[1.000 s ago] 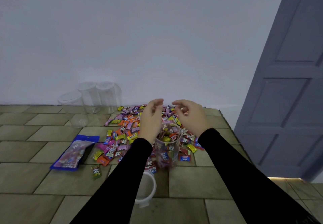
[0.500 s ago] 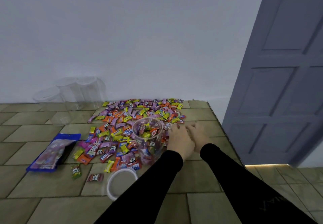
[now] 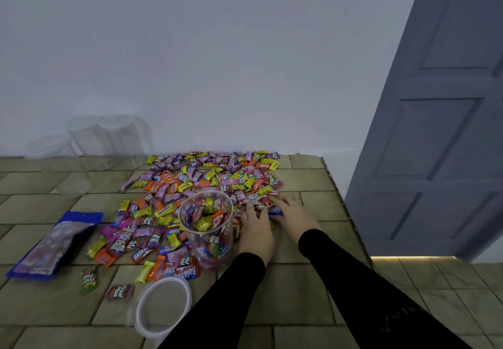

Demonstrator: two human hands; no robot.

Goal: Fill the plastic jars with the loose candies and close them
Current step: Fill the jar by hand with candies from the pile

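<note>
Clear plastic jar (image 3: 208, 227), lid off, upright just left of the left hand (image 3: 255, 229); partly filled with wrapped candies, more showing through its wall

Loose candies in bright wrappers (image 3: 196, 182) – purple, orange, yellow, red – spread over the tile-patterned table (image 3: 307, 291), from beyond both hands out to the left past the jar

Left hand: palm down on the candies right of the jar, fingers spread and lying over wrappers; cannot tell whether any are gripped

Right hand (image 3: 295, 214): just right of the left one, palm down at the pile's near right edge, fingertips on red and blue wrappers; grip likewise cannot be told

Both arms in black sleeves (image 3: 353, 280)

Round clear lid with white rim (image 3: 163, 308): flat on the table, nearer than the jar, left of the left forearm

Opened blue candy bag (image 3: 54, 245): lying flat, well left of the hands

Three empty clear plastic jars (image 3: 106, 141): far left, against the pale wall (image 3: 217, 62)

Grey-blue panelled door (image 3: 441, 117): beyond the table edge, right of the right hand
</note>
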